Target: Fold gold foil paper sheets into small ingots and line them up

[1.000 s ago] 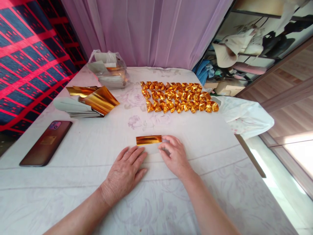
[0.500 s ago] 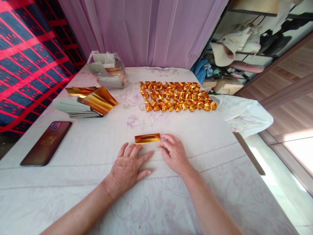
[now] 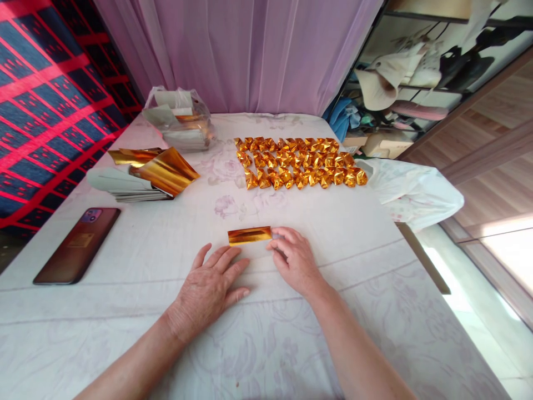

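Note:
A folded strip of shiny gold foil paper (image 3: 250, 236) lies flat on the table in front of me. My left hand (image 3: 210, 286) rests palm down just below the strip's left part, open with its fingers spread, and holds nothing. At the strip's right end is my right hand (image 3: 293, 258), its fingers loosely bent and a little apart. Its fingertips reach the strip's short edge; no grip on the paper shows. Farther back, several folded gold foil paper pieces (image 3: 297, 161) stand in three rows.
To the left lie a fanned stack of gold and grey paper sheets (image 3: 166, 172) and a phone (image 3: 77, 244). Behind them sits a clear plastic bag (image 3: 181, 119) of more sheets. A white plastic bag (image 3: 416, 191) hangs at the table's right edge, near a shelf (image 3: 412, 19) with caps.
My left hand has slid slightly left and toward me, away from the strip. The right hand and the gold strip stay in place; the view has shifted a little.

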Available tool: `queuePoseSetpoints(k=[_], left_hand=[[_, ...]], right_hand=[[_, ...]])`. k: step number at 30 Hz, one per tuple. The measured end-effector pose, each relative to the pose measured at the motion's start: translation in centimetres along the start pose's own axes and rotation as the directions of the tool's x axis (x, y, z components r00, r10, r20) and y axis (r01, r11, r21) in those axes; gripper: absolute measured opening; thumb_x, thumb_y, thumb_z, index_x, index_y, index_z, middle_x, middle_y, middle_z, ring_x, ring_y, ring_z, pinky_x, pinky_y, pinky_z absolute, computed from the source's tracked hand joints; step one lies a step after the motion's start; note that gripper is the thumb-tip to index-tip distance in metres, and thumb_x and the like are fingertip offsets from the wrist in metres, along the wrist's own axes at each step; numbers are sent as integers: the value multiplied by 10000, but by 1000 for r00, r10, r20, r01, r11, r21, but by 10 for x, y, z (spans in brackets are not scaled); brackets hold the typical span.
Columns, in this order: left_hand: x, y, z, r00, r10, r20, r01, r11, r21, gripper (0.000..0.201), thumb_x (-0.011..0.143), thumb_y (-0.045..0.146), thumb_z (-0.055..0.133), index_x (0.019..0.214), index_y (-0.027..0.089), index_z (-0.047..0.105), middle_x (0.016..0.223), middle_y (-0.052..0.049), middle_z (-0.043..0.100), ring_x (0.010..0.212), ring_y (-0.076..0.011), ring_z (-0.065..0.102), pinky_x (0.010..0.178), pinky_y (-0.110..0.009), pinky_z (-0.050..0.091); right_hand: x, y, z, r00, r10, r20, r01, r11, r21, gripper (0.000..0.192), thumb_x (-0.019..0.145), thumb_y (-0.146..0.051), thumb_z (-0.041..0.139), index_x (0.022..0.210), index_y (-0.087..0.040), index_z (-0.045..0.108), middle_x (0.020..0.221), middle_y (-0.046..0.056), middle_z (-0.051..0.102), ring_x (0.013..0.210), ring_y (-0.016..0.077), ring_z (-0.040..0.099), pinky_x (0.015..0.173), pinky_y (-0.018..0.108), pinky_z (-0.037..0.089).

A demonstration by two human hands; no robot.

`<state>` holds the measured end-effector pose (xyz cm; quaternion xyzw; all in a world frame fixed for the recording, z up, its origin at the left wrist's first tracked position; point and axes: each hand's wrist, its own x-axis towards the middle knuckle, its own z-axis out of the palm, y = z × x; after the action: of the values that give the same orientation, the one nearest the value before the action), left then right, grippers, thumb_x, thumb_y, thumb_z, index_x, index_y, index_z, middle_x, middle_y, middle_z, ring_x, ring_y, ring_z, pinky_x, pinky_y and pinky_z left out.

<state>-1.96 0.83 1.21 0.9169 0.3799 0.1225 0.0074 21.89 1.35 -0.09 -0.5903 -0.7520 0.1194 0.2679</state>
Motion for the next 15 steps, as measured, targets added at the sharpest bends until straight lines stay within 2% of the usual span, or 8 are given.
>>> queuePoseSetpoints(k=[8, 12, 15], left_hand=[[-4, -6, -1, 1000, 11, 28, -10, 1000, -24, 418, 967, 544, 464, 1171, 225, 641, 1357, -80, 605, 1265, -291, 520, 1118, -525, 302], [-3, -5, -2, 1000, 15, 25, -14, 1000, -28, 394, 954, 532, 497, 1157, 226, 641, 1350, -81, 607, 1261, -296, 525, 1115, -535, 308], [-2, -4, -3, 999, 14, 30, -13, 999, -29, 389, 949, 525, 509, 1157, 222, 638, 1343, -86, 611, 1263, -301, 524, 1109, -541, 317]], right_hand=[[0, -3, -2, 1000, 19, -1, -19, 1000, -15, 211, 816, -98, 534, 888, -248, 664, 1245, 70, 628, 1194, 244, 540, 943, 425, 415], [1, -13, 1, 998, 53, -18, -54, 998, -45, 41, 831, -216, 627, 859, -242, 641, 1228, 81, 631, 1181, 265, 549, 934, 436, 414], [2, -22, 5, 992, 110, -58, -115, 989, -96, 136, 803, -327, 706, 849, -228, 626, 1228, 103, 627, 1160, 295, 557, 921, 458, 412]])
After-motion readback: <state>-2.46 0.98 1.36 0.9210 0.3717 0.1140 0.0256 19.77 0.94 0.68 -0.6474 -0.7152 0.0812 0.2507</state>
